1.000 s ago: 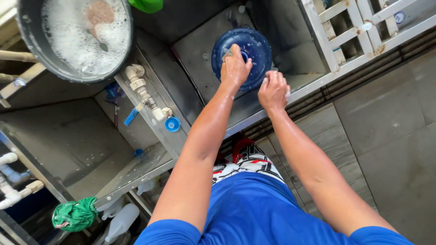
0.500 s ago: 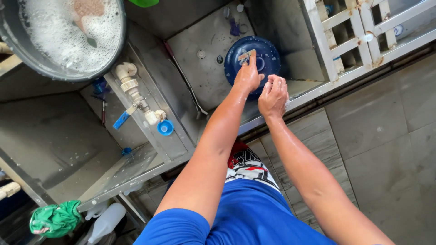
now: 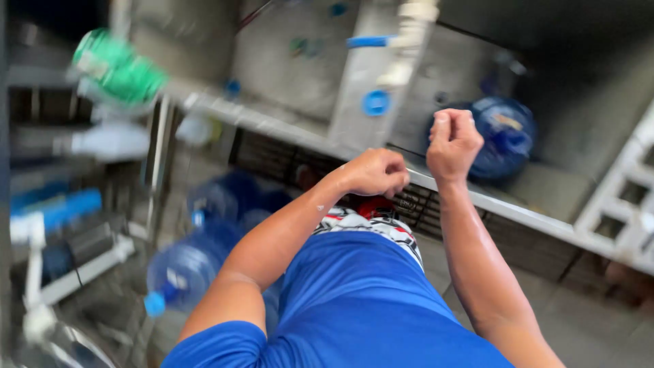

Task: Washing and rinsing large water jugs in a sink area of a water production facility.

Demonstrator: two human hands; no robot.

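My left hand is curled into a fist over the steel edge of the sink, with nothing visible in it. Just to its right, my right hand is also a closed fist, raised a little higher. Behind the right hand a large blue water bottle lies in the grey sink basin. Neither hand touches it. The view is blurred by motion.
Several blue water bottles lie on the floor at lower left. A white pipe with a blue valve handle and a blue round cap runs above the sink. A green cloth hangs at upper left. A white grid rack stands at right.
Both hands have come off the blue bottle in the sink, pulled back and closed into fists. The view has swung left, showing the bottles on the floor.
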